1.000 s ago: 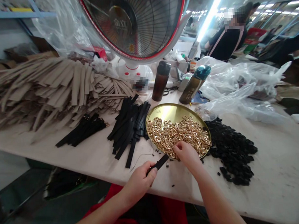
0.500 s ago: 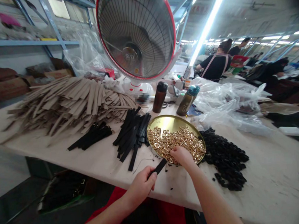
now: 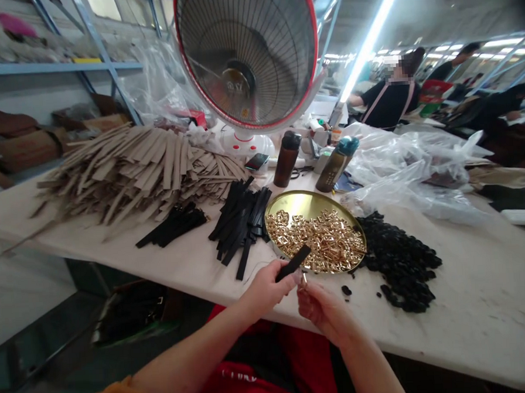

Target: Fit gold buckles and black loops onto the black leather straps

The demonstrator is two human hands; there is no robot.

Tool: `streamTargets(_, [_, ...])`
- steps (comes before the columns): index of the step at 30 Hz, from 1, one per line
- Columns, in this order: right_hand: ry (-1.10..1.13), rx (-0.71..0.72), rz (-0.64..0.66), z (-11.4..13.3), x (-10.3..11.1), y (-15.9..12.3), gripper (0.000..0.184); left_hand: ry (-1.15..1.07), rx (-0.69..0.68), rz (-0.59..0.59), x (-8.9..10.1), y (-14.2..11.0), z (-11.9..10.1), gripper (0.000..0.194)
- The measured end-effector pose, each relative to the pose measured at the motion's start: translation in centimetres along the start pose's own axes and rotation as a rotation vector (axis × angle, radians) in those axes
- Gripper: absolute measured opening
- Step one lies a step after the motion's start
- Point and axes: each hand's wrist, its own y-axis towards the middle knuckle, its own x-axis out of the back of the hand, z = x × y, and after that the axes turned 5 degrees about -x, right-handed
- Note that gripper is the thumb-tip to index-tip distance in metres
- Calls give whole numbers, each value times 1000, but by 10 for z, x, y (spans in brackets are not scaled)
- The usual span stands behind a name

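- Two bare hands nearly meet above the near table edge. The left hand point(image 3: 271, 285) is closed around a black strap point(image 3: 296, 263), thumb on top, its far end sticking out, probably so that end stays accessible.
- Beside it, the right hand point(image 3: 323, 310) has its fingers curled nearly shut, pinching a small gold fitting point(image 3: 304, 279) near the strap, perhaps for a close look or fine control; its exact grip is hard to tell.
- Just beyond, a round tray point(image 3: 298, 197) holds loose gold fittings point(image 3: 329, 240), its raised rim likely there to contain them within easy reach.
- Black strips point(image 3: 239, 220) lie fanned left of the tray, and small black pieces point(image 3: 400, 262) are heaped right, presumably grouped by kind.
- Farther back stand two bottles point(image 3: 287, 160), with beige strips point(image 3: 142, 167) piled to the left.
- Behind them rises a round caged appliance point(image 3: 249, 56); a co-worker point(image 3: 389, 103) is in the background.
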Motion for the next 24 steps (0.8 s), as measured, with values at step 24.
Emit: streamTargets(24, [323,83,-334,-28,8,-9,30,346,100,194,-1,-16,13,30])
